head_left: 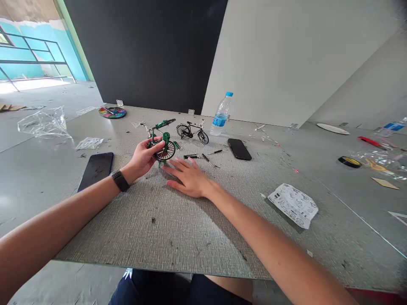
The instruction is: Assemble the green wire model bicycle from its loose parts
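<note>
My left hand (pixel 144 156) grips a green toy bicycle (pixel 165 136), thumb across its frame, holding it tilted just above the table. One black spoked wheel (pixel 165 151) faces me; the other points away at the top. Palm down, my right hand (pixel 189 178) lies near the bicycle's lower end with fingers spread, nothing visible in it. Beyond the fingertips are a small black part (pixel 191 156), a screwdriver (pixel 208 160) and a thin black tool (pixel 217 151). A small green piece (pixel 177 145) lies beside the wheel. Behind stands a black toy bicycle (pixel 192 132), upright.
Around the textured grey table (pixel 178 237) are a dark phone (pixel 96 170) at left, a black phone (pixel 239 149), a water bottle (pixel 221 115) and a printed sheet (pixel 295 205) at right. A paint palette (pixel 112 112) sits at the back left, black tape (pixel 349 162) far right.
</note>
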Demonstrator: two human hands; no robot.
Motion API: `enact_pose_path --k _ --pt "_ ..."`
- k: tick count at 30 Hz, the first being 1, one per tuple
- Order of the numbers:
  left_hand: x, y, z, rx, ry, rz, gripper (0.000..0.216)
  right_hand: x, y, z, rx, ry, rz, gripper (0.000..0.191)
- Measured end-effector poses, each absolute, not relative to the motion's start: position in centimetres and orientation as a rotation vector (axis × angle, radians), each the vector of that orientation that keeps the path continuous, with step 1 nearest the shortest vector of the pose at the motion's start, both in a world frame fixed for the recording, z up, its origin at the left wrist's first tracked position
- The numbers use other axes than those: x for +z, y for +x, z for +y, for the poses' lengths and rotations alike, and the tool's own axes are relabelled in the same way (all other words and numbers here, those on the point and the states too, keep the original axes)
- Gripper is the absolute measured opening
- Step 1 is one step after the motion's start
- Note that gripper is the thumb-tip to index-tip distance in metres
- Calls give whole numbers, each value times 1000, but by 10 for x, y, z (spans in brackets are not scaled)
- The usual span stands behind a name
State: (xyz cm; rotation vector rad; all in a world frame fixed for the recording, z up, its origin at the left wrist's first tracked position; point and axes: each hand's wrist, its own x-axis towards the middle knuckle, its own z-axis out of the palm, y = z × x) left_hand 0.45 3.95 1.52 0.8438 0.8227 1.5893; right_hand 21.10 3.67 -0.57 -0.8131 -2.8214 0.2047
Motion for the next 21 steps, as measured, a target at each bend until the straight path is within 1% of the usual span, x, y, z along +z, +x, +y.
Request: enact_pose_path --k 3,8,10,14,18,21 --pt "13 5 39 1570 851 810 31 -8 205 36 247 -762 -2881 60" --pt "9 5 40 1559 886 821 33 -9 204 38 230 -722 -2818 54" --pt "8 5 40 1560 888 825 35 -8 206 39 203 -720 -2766 50" --pt "7 5 39 1562 880 835 36 -8 213 43 191 -771 -2706 34" --pt "7 6 38 1538 894 844 36 -7 221 43 228 -769 -2664 34" --pt "6 7 37 1528 908 848 37 -4 226 41 320 -747 -2630 28"
